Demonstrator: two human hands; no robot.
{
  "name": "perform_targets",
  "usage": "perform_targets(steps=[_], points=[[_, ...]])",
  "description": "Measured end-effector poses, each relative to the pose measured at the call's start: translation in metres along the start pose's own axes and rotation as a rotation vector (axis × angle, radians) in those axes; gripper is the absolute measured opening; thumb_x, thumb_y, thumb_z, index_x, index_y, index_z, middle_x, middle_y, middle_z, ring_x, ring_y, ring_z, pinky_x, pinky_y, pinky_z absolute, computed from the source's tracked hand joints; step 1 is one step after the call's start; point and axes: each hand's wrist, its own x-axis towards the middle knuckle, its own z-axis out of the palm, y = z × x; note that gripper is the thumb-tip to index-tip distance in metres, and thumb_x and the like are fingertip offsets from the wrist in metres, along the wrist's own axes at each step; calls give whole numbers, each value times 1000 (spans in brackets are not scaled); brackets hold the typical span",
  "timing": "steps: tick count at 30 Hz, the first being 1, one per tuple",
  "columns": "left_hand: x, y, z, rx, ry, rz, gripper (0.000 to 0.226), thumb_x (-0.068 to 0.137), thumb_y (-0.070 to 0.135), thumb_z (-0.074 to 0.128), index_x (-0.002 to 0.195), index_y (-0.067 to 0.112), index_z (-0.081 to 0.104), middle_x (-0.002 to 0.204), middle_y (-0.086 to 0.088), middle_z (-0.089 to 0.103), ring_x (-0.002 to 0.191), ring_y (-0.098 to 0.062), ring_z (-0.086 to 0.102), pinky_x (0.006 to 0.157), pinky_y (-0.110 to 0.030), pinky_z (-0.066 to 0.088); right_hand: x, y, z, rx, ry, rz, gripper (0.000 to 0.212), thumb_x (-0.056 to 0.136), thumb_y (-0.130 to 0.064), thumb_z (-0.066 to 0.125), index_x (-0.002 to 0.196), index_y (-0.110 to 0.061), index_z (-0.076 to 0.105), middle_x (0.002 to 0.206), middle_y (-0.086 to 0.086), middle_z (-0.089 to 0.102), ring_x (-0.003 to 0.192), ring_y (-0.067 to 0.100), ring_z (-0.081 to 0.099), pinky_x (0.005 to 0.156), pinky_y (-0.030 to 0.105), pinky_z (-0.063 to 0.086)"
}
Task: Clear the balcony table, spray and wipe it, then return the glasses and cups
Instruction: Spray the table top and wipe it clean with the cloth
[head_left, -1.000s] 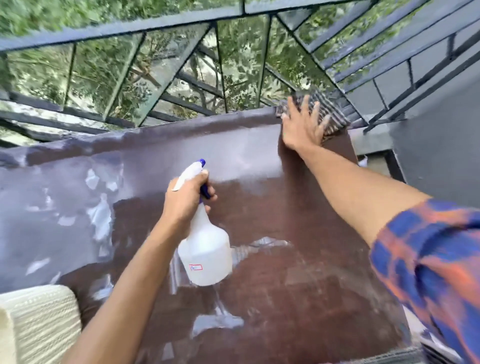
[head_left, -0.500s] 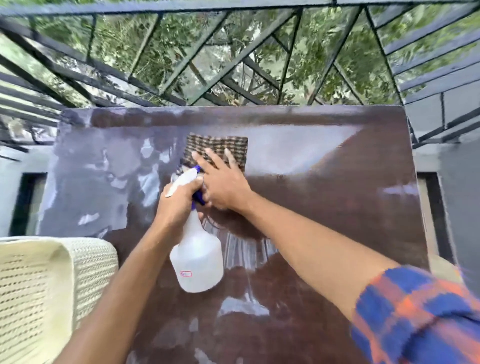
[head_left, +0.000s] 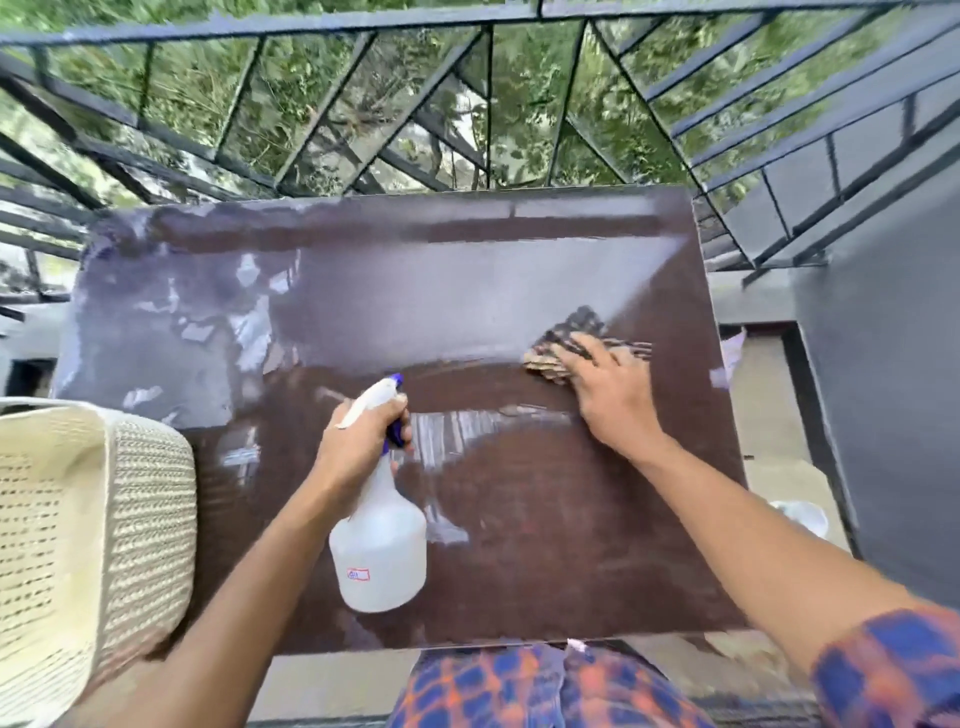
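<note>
Head view, looking down on a glossy dark-brown rectangular table (head_left: 519, 545) that fills the middle of the frame. The left hand (head_left: 358, 441) is wrapped tight around the neck of a translucent white plastic spray bottle with a blue trigger and white nozzle (head_left: 382, 551), fingers curled over the trigger; the nozzle points toward 11 o'clock. The bottle's round body hangs below the fist at about 6 o'clock of the hand, upright; whether its base touches the table cannot be told. A small white label with red print sits low on its front.

The right hand (head_left: 613, 395) lies flat and spread, fingers extended, pressing down on a crumpled brown-and-tan woven cloth (head_left: 566, 343) at roughly 2 o'clock on the tabletop, near the right edge. The palm covers the near part of the cloth, so only its far edge and left corner show, and motion blur smears its weave.

Wet streaks and pale sky glare spread over the far half of the tabletop and just right of the bottle's neck. A cream perforated plastic basket (head_left: 104, 519) stands at 9 o'clock, touching or overlapping the table's left edge and cut off by the frame. Dark metal balcony railing (head_left: 467, 104) crosses at 12 o'clock with green foliage behind. A blue-and-orange checked sleeve (head_left: 893, 670) is cropped at 5 o'clock.
</note>
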Motion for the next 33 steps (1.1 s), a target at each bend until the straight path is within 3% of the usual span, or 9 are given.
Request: perform_targets(steps=[4,8,11,16,18,22,25,29,33], points=[[-18,-20,41,33,-65,-52,21,101,14,52,85,5,62,61,-4,56,59,-22,53,57,-33,40,-55,95,-19,27,26,358,47,89,-11,57,132,-30,62,134,7,57,96,43,54,80,51,50],[-38,-31,103,82,-180,-92,26,100,16,53,75,14,57,59,-2,57,58,-19,57,55,-27,42,-92,119,-36,273,56,459,39,86,1,60,119,-15,72,118,15,63,103,44,57,94,45,47],[-56,-37,157,117,-263,-115,21,99,16,55,78,14,59,60,-5,57,60,-23,57,43,-20,38,-111,124,-48,436,122,561,41,86,-8,54,122,-20,71,110,11,64,96,36,65,93,43,52],[-81,-44,228,169,-347,-179,14,91,25,60,79,18,63,60,-6,57,58,-24,55,47,-23,37,-136,122,-75,706,320,791,42,87,-17,49,119,-34,70,99,-12,59,81,27,70,77,48,59],[-89,-46,244,207,-323,-181,14,81,30,61,70,19,61,58,-6,55,51,-24,53,52,-27,43,-146,121,-83,801,369,859,43,86,-12,52,119,-31,71,108,-10,65,93,27,70,88,46,57],[-99,-42,260,189,-341,-202,16,73,31,63,84,22,70,55,-4,55,54,-24,52,60,-33,46,-171,119,-84,854,332,878,48,78,-25,50,119,-44,65,116,-3,70,100,23,70,91,47,57],[-101,-38,255,152,-330,-190,13,78,28,64,76,16,64,57,-6,58,59,-25,53,59,-34,42,-182,110,-88,847,297,830,46,81,-19,52,121,-31,70,118,2,69,109,22,66,98,44,52],[-95,-41,214,155,-143,-101,17,89,23,60,73,18,57,57,-4,46,44,-18,43,44,-24,38,-182,86,-91,827,262,721,40,86,-7,58,120,-23,72,118,3,69,111,21,64,101,39,49],[-90,-46,154,110,-24,-127,16,93,20,59,78,19,60,58,-3,54,49,-19,50,46,-25,38,-165,54,-89,832,214,617,41,87,-7,58,121,-24,72,117,2,68,106,18,65,98,30,49]])
